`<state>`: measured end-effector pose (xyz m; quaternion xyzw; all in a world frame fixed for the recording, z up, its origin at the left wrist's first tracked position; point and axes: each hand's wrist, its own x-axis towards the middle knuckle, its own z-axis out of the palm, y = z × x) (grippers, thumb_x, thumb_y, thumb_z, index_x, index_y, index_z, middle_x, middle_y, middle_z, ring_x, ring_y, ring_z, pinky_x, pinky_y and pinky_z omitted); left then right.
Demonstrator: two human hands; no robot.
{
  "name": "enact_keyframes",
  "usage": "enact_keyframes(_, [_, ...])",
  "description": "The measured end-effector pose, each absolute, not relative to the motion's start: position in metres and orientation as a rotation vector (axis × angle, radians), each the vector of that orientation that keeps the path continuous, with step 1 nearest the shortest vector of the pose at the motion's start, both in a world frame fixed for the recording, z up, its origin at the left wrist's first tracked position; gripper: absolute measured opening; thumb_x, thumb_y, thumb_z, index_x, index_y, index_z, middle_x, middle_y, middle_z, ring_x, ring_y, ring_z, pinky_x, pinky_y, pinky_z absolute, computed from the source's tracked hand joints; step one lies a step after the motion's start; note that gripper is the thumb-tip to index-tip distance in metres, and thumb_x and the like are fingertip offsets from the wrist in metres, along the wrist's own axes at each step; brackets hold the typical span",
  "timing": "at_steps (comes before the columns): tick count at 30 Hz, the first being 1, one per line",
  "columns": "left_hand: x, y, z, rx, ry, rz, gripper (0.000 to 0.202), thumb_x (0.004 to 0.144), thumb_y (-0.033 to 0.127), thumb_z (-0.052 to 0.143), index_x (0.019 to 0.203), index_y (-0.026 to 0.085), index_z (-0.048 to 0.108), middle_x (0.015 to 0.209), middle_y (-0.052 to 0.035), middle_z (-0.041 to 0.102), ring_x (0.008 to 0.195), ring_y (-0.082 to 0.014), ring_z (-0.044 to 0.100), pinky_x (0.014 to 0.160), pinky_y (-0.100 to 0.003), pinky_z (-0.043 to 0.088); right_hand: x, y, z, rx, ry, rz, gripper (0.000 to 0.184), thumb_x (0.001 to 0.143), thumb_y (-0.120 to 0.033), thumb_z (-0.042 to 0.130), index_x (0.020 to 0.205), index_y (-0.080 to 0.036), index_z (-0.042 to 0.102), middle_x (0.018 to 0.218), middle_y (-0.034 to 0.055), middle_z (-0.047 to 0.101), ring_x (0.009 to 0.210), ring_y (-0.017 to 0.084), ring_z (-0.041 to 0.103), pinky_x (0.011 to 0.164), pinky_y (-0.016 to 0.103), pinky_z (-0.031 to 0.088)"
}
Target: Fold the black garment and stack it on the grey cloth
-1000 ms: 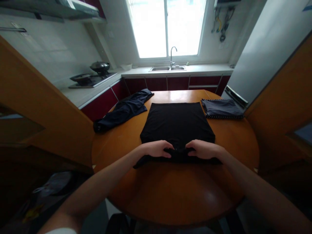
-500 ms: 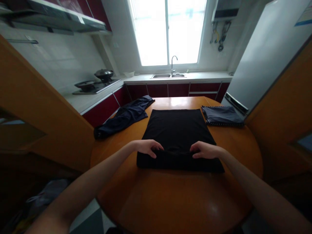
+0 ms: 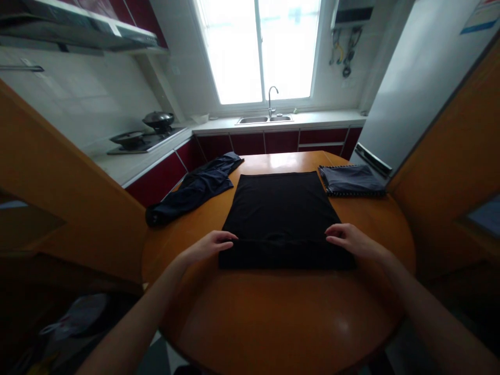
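Observation:
A black folded garment (image 3: 281,208) lies flat on the wooden table in front of me. Its near part is turned over into a band, with an edge running across from side to side. At the left end of that edge, my left hand (image 3: 209,246) pinches the fabric between thumb and fingers. My right hand (image 3: 353,240) does likewise at the right end, its fingertips on the cloth and thumb close beneath them. What exactly lies between the fingertips is hard to see in the dark fabric.
Dark blue trousers (image 3: 195,187) lie crumpled on the table's (image 3: 281,317) left side. A folded grey cloth with a dotted trim (image 3: 351,180) is at the back right. Beyond are a counter with a sink (image 3: 253,120), a stove with pans (image 3: 146,140) and a fridge (image 3: 410,88).
Both hands have moved apart, from the middle of the turned-over edge out to its two ends. The band looks flatter and straighter. The view has shifted slightly.

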<state>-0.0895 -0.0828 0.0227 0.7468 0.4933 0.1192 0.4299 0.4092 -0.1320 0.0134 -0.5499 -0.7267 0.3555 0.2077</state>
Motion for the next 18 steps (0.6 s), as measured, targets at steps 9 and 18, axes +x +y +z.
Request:
enact_keyframes(9, [-0.083, -0.079, 0.007, 1.912, 1.315, 0.442, 0.039, 0.079, 0.05, 0.07, 0.1, 0.019, 0.078, 0.095, -0.0051, 0.077, 0.089, -0.0239, 0.069, 0.081, -0.032, 0.053, 0.411, -0.128, -0.011, -1.434, -2.022, 1.024, 0.032, 0.084, -0.047, 0.064, 0.088, -0.017, 0.075, 0.082, 0.0042, 0.073, 0.078, 0.02, 0.064, 0.072, 0.032, 0.049])
enact_keyframes(18, [-0.082, -0.07, 0.016, 2.004, 1.345, 0.548, 0.035, 0.082, 0.046, 0.066, 0.096, 0.017, 0.077, 0.085, -0.0043, 0.076, 0.077, -0.0203, 0.067, 0.073, -0.029, 0.052, 0.41, -0.128, 0.009, -1.42, -2.029, 0.734, 0.024, 0.09, -0.04, 0.057, 0.087, -0.019, 0.071, 0.086, 0.005, 0.072, 0.079, 0.02, 0.064, 0.075, 0.032, 0.047])
